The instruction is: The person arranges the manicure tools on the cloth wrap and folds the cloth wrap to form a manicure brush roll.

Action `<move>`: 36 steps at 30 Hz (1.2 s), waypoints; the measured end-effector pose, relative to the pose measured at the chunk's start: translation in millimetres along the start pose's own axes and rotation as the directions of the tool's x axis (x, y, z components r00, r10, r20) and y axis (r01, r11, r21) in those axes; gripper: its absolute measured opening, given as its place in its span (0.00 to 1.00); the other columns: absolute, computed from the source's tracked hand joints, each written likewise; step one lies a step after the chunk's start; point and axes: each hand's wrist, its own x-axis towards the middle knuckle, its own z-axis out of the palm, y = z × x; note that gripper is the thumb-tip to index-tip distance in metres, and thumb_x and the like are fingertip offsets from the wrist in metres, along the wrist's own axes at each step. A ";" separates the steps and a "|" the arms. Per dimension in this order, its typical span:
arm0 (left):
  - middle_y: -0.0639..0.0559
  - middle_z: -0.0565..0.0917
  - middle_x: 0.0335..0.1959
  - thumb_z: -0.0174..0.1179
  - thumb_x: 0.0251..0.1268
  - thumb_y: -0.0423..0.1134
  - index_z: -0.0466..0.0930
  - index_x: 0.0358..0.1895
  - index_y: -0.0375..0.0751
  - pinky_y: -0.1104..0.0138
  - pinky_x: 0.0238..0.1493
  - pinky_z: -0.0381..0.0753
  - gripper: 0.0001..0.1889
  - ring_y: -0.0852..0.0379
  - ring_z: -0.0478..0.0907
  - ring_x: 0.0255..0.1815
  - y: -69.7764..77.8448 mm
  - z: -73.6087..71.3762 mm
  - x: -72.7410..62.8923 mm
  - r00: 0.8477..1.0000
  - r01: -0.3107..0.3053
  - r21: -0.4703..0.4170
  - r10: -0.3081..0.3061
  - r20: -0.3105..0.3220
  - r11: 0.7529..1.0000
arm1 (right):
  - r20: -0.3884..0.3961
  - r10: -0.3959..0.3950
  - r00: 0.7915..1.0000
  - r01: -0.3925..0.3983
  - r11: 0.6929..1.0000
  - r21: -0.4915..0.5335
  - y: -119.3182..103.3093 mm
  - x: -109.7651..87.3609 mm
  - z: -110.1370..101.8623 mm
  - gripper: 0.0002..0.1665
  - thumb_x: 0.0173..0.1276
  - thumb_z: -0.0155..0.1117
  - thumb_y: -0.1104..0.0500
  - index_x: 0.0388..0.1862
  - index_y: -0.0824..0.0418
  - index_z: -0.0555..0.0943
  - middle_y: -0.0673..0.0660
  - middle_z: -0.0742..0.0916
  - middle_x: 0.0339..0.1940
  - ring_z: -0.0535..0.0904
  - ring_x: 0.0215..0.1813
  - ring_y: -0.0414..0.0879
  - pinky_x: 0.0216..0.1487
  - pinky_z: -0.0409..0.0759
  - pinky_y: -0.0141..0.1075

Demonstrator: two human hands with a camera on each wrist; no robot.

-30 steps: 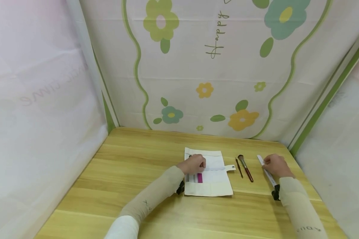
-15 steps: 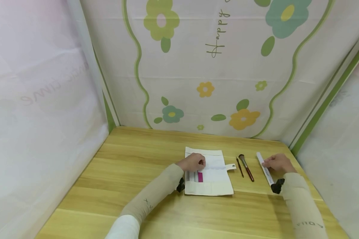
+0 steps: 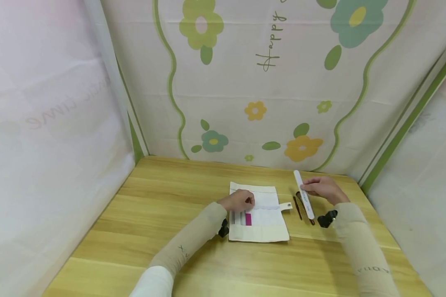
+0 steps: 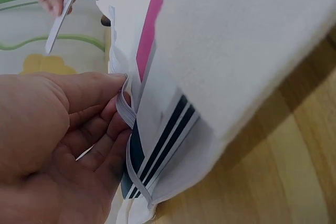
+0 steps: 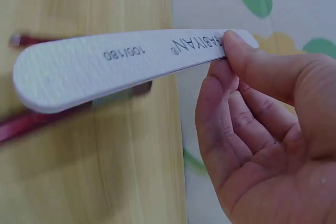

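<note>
A white fabric roll-up pouch [image 3: 260, 234] lies unfolded on the table. My left hand [image 3: 239, 201] is over its left part. In the left wrist view, my thumb and fingers pinch the pouch's elastic band [image 4: 123, 109], pulling it up in a loop. Flat strips with a magenta part [image 4: 149, 35] and dark stripes [image 4: 170, 129] lie in the pouch under the band. To the right, my right hand [image 3: 325, 189] pinches a white nail file [image 5: 121, 61] near one end, between thumb and fingers. The file is raised, its printed face showing.
Below the nail file lies a brush [image 3: 312, 222] with a red handle, partly hidden by it. Beside it is a thin dark-red tool [image 3: 297, 208]. The pouch's snap tab [image 3: 285, 206] points toward them. A flower-printed curtain [image 3: 223, 90] borders the wooden table [image 3: 163, 194] at the back.
My right hand has picked the nail file up from the table and carried it left, over the brush. My left hand has stayed at the pouch.
</note>
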 end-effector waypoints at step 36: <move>0.57 0.79 0.34 0.59 0.78 0.32 0.83 0.41 0.42 0.74 0.43 0.74 0.05 0.65 0.72 0.35 -4.8 -1.5 0.7 0.999 -0.032 -0.027 0.031 -0.007 0.999 | -0.109 0.063 0.992 -0.033 0.966 0.256 -46.8 82.5 149.6 0.16 0.71 0.74 0.60 0.52 0.69 0.87 0.49 0.90 0.37 0.84 0.41 0.40 0.47 0.86 0.33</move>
